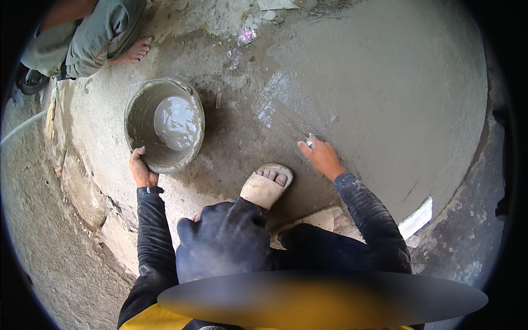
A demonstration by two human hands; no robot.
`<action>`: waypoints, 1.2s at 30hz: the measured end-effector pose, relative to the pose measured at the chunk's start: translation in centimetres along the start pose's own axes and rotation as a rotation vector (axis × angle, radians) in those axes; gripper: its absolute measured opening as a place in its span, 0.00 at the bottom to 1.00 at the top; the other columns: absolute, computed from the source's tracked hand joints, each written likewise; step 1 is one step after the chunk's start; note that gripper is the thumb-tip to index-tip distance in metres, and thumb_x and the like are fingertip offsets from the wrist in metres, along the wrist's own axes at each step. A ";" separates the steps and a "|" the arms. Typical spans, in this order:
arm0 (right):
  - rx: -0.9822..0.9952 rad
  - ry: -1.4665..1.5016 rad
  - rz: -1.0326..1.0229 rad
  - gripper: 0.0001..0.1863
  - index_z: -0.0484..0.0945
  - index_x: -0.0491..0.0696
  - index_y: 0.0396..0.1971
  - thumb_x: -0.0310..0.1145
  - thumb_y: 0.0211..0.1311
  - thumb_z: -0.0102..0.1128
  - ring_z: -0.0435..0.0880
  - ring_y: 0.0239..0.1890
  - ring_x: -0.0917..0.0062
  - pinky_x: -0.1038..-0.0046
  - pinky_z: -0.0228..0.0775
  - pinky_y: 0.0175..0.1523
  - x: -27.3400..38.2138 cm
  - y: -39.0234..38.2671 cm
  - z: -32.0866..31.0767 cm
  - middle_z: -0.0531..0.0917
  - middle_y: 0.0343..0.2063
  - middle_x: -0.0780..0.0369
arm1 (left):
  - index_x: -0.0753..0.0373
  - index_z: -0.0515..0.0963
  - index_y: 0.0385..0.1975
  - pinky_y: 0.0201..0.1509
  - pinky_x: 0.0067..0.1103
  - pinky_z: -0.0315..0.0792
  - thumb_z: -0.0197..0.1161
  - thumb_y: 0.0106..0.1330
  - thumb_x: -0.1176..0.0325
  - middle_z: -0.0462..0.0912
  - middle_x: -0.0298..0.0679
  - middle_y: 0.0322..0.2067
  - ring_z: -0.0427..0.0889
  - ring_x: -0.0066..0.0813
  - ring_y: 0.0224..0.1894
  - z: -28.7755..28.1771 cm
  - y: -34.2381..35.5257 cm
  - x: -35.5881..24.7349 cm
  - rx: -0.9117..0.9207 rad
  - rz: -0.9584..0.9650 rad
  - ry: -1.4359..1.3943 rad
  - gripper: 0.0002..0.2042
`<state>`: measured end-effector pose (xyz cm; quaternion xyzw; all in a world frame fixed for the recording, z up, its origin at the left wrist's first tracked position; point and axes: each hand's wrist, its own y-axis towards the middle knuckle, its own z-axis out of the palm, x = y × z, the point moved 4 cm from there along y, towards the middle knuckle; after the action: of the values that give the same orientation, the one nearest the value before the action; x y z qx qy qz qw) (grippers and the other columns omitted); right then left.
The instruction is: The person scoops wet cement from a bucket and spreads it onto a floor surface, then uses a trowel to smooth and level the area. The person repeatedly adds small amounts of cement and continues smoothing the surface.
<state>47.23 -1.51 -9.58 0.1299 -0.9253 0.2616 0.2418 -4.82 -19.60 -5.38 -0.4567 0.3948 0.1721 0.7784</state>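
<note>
My left hand grips the near edge of a cement-smeared bucket, thumb over the rim. The bucket tilts so that its inside faces up at me, and wet grey slurry shines at its bottom. A wire handle lies along its far rim. My right hand is closed round the handle of a steel trowel. The trowel's long blade is coated grey and rests against the wet cement floor, pointing far left. Much of the trowel's handle is hidden by my fingers.
My sandalled foot stands between the bucket and trowel. At far left a person in grey trousers sits or squats, one bare foot on the ground. A pink wrapper lies beyond the trowel; a white block lies at near right.
</note>
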 end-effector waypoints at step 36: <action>-0.436 0.506 0.265 0.43 0.67 0.31 0.61 0.63 0.74 0.46 0.81 0.53 0.39 0.52 0.72 0.60 2.8 8.1 -4.6 0.80 0.48 0.33 | 0.67 0.79 0.46 0.60 0.35 0.77 0.60 0.57 0.68 0.85 0.43 0.46 0.84 0.41 0.49 -1.1 0.6 0.4 0.063 -0.031 0.002 0.17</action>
<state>43.63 7.41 -8.12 -0.1146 -0.8789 0.1111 0.4494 -5.46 -20.28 -6.32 -0.4385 0.3936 0.1469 0.7945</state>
